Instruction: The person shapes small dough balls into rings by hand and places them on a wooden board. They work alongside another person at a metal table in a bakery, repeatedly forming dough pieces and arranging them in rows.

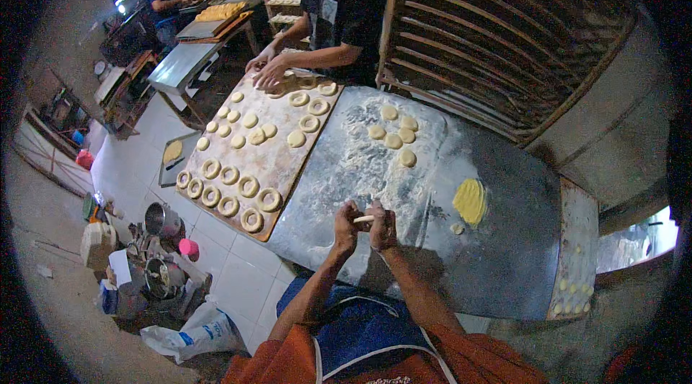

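Observation:
Above the near part of the floured metal table (497, 254), my left hand (347, 227) and my right hand (381, 226) hold one pale piece of dough (364, 219) between them. Both sets of fingers are closed around its ends, and only the middle shows. Farther off on the flour lie several round dough pieces (393, 140). To the right of my hands is a spread of yellow fat or paste (470, 202), with a small dough scrap (457, 228) beside it.
A wooden board (238, 99) at the left carries dough rings (251, 220) and balls. A co-worker's hands (270, 73) work at its far edge. Behind the table stands a slatted rack (461, 42). Another board (577, 240) with small dough pieces borders the right. Pots (163, 220) stand at lower left.

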A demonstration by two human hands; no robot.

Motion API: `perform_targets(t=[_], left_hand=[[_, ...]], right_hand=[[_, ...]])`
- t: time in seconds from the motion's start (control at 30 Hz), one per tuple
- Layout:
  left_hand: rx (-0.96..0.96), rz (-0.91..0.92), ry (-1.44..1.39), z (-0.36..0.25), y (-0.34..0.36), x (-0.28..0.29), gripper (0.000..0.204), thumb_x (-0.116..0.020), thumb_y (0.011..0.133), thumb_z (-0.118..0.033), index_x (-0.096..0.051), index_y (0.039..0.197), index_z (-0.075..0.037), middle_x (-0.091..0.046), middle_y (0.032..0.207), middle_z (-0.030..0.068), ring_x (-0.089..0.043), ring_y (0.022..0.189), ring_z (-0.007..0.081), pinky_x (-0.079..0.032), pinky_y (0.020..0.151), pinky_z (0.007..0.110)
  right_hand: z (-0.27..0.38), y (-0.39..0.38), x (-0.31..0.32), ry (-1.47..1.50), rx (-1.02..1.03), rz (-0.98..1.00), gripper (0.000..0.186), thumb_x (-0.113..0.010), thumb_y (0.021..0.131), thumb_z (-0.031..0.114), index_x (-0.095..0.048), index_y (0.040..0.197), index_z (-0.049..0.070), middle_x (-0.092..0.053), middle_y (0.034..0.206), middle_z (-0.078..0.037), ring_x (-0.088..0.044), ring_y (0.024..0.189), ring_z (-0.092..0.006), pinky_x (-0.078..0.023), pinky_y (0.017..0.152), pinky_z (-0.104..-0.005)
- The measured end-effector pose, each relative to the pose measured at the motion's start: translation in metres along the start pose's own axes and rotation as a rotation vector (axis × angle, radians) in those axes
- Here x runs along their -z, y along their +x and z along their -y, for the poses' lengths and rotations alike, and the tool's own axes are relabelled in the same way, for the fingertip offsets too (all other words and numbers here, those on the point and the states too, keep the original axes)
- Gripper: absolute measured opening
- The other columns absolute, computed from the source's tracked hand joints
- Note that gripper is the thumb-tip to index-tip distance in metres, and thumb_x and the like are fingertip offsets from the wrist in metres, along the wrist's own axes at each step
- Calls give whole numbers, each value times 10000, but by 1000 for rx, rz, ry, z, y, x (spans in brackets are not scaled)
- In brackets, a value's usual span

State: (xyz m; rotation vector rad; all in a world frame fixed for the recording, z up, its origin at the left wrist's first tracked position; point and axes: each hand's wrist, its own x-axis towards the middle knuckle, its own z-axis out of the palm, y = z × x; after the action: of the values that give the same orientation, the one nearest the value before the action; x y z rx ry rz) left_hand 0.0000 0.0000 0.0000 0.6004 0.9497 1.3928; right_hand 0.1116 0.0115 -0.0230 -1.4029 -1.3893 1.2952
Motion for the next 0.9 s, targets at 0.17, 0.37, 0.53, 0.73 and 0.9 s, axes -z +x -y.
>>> perform_targets(t=[0.17, 0.37, 0.53, 0.73, 0.9], left_hand=[[-77, -66, 408, -12, 19, 32, 384, -414, 958, -436, -439, 731, -127, -421, 613, -7, -451, 557, 118, -390, 484, 318], [-136, -82, 378, -38, 36, 70, 329, -453, 941, -369, -441, 729, -118, -419, 644, -15, -501, 584, 151, -392, 490, 375], [-391, -335, 487, -69, 64, 143, 348, -375, 941, -338, -389, 716, -72, -375, 584, 17, -395, 501, 152, -320, 446, 346], [-292, -419, 288, -126, 94, 263, 310, -371, 935, -317, -367, 710, -104, -317, 593, -11, -333, 520, 142, -302, 469, 307], [-584, -570, 830, -210, 123, 373, 302, -370, 938, -300, -372, 704, -109, -350, 600, -7, -381, 497, 138, -331, 433, 308]], right_hand=[[23, 14, -34, -22, 87, 29, 680, -402, 945, 544, -616, 828, -90, -631, 679, -147, -604, 631, -200, -477, 573, -372], [52, 32, -72, -237, 266, 5, 591, -367, 954, 490, -573, 705, -5, -521, 574, -182, -515, 517, -327, -383, 515, -408], [60, 74, -138, -425, 650, 293, 291, -460, 873, 268, -525, 1013, 22, -550, 712, -158, -528, 610, -344, -424, 590, -460], [24, 138, -280, -519, 1036, 416, 584, -573, 786, 99, -395, 1339, 43, -548, 1055, -166, -556, 825, -342, -462, 697, -450], [67, 190, -408, -233, 741, 672, 483, -586, 815, 203, -453, 1247, 32, -614, 860, -162, -589, 724, -336, -479, 695, -426]])
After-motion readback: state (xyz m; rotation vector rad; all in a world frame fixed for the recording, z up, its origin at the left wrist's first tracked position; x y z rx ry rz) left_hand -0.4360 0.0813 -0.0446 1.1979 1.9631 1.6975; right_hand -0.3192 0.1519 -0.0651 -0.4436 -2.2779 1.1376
